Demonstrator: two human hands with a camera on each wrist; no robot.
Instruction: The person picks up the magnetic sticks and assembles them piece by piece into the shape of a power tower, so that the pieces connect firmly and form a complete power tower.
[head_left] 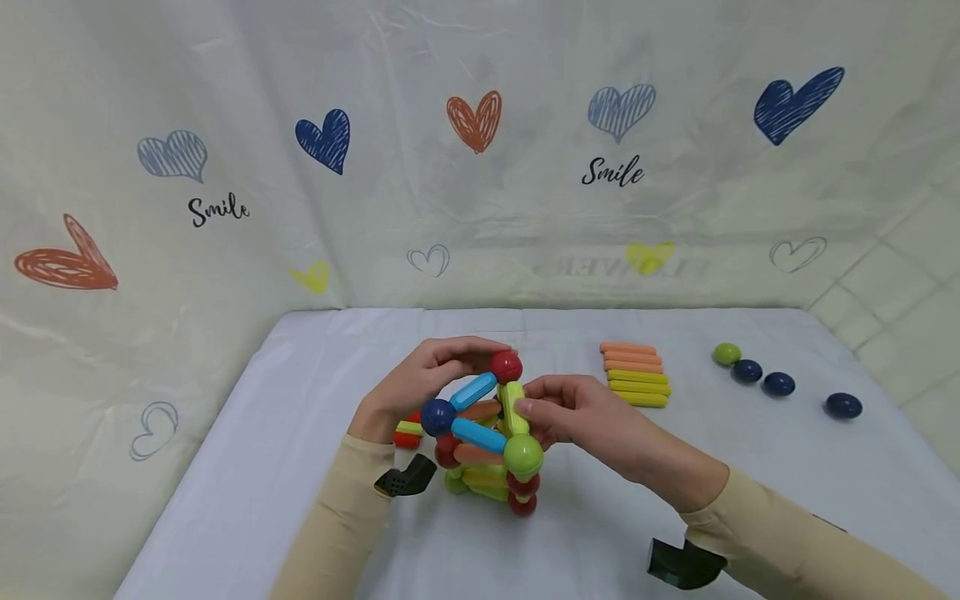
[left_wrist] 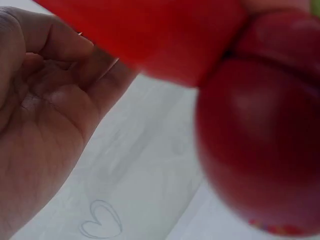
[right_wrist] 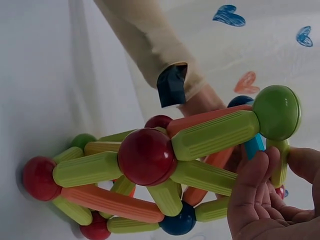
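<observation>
A frame of magnetic sticks and balls (right_wrist: 145, 155) stands on the table between the hands. At its top, blue sticks (head_left: 480, 435) join a dark blue ball (head_left: 438, 417), a green ball (head_left: 522, 455) and a red ball (head_left: 506, 367). My right hand (head_left: 585, 421) pinches a yellow-green stick (head_left: 514, 408) between the red and green balls, thumb on the near side. From the far left, my left hand (head_left: 427, 375) holds the top red ball, its fingertips partly hidden behind it. The left palm (left_wrist: 45, 110) faces the frame in the left wrist view.
Orange sticks (head_left: 632, 357) and yellow sticks (head_left: 637, 387) lie in a row behind the right hand. Farther right are a loose green ball (head_left: 726, 354) and several dark blue balls (head_left: 778, 384). Red and yellow sticks (head_left: 408, 430) lie beside the left wrist.
</observation>
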